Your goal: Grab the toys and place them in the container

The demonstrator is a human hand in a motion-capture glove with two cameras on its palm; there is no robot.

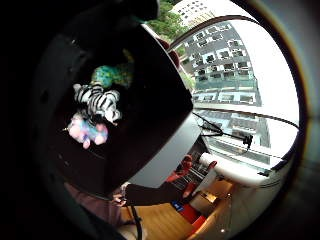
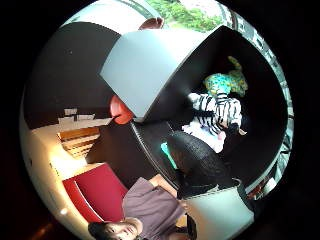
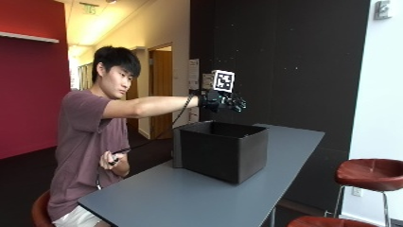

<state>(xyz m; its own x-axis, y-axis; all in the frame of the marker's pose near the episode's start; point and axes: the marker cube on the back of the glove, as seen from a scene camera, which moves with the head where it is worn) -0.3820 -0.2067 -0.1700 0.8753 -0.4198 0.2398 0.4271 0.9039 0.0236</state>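
Observation:
A black, open-topped container (image 3: pixel 220 151) stands on the grey table (image 3: pixel 182 198). My gloved right hand (image 3: pixel 223 100) hovers above its far rim, arm stretched out, fingers relaxed and holding nothing. Looking down into the container (image 1: pixel 155 105) from the palm, three soft toys lie together on its bottom: a striped zebra (image 1: pixel 100 100), a teal and yellow toy (image 1: pixel 107 75) and a pink and white toy (image 1: pixel 87 131). The thumb side palm view shows the same zebra (image 2: pixel 217 110), teal toy (image 2: pixel 225 82) and pink toy (image 2: pixel 205 135) inside the container (image 2: pixel 145 65).
The person sits at the table's near end, the bare left hand (image 3: pixel 113 158) low by the lap. Red-brown stools (image 3: pixel 368 172) stand to the right of the table. A dark wall runs behind it.

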